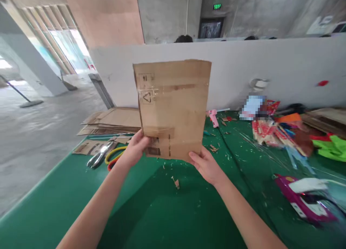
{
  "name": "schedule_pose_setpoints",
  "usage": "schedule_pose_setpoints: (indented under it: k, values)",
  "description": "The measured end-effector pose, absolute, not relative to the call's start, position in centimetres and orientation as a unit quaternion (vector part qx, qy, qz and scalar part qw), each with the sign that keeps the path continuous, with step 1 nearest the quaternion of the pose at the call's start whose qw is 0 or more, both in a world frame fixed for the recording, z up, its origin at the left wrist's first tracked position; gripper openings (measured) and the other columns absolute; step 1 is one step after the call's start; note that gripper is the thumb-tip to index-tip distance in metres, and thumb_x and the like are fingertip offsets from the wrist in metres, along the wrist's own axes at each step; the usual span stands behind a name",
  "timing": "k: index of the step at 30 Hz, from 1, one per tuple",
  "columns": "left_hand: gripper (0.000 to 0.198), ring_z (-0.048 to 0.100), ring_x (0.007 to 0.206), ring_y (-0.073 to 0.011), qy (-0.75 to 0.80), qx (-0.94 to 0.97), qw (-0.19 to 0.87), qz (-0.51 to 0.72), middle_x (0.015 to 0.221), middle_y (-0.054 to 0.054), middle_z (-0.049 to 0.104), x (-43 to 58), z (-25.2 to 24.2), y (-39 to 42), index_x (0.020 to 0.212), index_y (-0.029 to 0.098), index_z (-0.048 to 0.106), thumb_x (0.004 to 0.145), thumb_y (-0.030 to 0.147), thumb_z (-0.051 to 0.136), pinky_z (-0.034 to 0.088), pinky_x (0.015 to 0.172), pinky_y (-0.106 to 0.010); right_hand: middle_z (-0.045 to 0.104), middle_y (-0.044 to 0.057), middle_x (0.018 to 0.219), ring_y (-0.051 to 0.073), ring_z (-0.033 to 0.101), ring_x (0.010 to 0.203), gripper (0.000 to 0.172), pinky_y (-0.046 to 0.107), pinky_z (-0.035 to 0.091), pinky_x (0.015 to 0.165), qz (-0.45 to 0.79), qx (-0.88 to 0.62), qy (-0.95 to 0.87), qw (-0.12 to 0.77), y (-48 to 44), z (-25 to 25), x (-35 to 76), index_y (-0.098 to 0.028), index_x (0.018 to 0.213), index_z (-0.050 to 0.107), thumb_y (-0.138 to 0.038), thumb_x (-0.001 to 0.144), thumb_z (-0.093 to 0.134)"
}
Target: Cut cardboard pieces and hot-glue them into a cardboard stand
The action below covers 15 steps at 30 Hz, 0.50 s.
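A flat brown cardboard sheet (pixel 175 108) is held upright above the table, its printed face towards me. It carries a recycling mark at the upper left and a strip of tape across the top part. My left hand (pixel 137 146) grips its lower left edge, thumb in front and the other fingers mostly hidden behind. At the lower right corner my right hand (pixel 205 164) pinches the sheet in the same way. Beneath it, small cardboard scraps (pixel 176 183) lie on the green table (pixel 162 220).
Scissors with yellow and red handles (pixel 115 157), metal pliers-like tool (pixel 100 155) and stacked cardboard (pixel 116 119) lie left. Behind stands a white partition (pixel 229 68). A pink glue gun (pixel 213 118), its cord, packets (pixel 266 133), green cloth (pixel 331 148) and a purple iron (pixel 304 198) are right.
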<state>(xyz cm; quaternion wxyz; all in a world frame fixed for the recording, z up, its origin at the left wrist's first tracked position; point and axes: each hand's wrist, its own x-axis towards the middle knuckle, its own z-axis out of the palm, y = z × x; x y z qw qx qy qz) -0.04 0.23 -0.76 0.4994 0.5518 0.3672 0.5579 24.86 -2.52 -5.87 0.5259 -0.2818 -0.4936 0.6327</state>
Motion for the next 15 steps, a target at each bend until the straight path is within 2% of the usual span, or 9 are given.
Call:
schedule_pose_setpoints:
  k: [3,7,10,12,15]
  values:
    - [0.051,0.063,0.093,-0.0226,0.409,0.583,0.437,0.549,0.097,-0.006,0.069,0.2,-1.5,0.1,0.099,0.017,0.059,0.059,0.039,0.081,0.05,0.082,-0.032,0.068,0.003,0.111,0.023,0.06,0.107,0.028,0.042,0.044,0.097,0.585,-0.311,-0.545,0.515,-2.1,-6.2,25.3,-0.027,0.107,0.067,-0.035,0.08,0.068]
    - [0.041,0.062,0.082,-0.0191,0.471,0.549,0.414,0.552,0.091,-0.005,0.068,0.8,-1.9,-0.5,0.094,0.016,0.06,0.072,0.05,0.067,0.049,0.072,-0.027,0.067,0.004,0.114,0.023,0.061,0.105,0.032,0.042,0.048,0.093,0.609,-0.305,-0.547,0.487,-2.3,-6.2,25.2,-0.026,0.113,0.065,-0.041,0.085,0.062]
    - [0.047,0.062,0.083,-0.0205,0.506,0.55,0.4,0.53,0.088,-0.004,0.068,0.6,-2.0,-0.4,0.094,0.016,0.061,0.081,0.06,0.051,0.048,0.072,-0.027,0.065,0.007,0.118,0.024,0.063,0.099,0.041,0.039,0.056,0.076,0.626,-0.327,-0.534,0.464,-2.6,-6.0,24.7,-0.025,0.118,0.062,-0.046,0.083,0.062]
    - [0.051,0.061,0.088,-0.023,0.534,0.605,0.336,0.486,0.089,-0.006,0.068,-0.4,-2.2,0.0,0.093,0.015,0.062,0.083,0.062,0.044,0.047,0.076,-0.029,0.064,0.007,0.117,0.024,0.063,0.097,0.043,0.036,0.058,0.068,0.624,-0.346,-0.538,0.449,-2.7,-5.9,24.5,-0.024,0.117,0.062,-0.047,0.081,0.064]
    - [0.052,0.059,0.094,-0.0269,0.595,0.701,0.182,0.347,0.096,-0.009,0.067,-2.5,-2.5,0.3,0.1,0.016,0.062,0.088,0.058,0.033,0.044,0.084,-0.036,0.065,0.007,0.116,0.024,0.063,0.096,0.043,0.035,0.058,0.064,0.621,-0.357,-0.554,0.425,-2.6,-5.8,24.7,-0.024,0.117,0.062,-0.047,0.081,0.063]
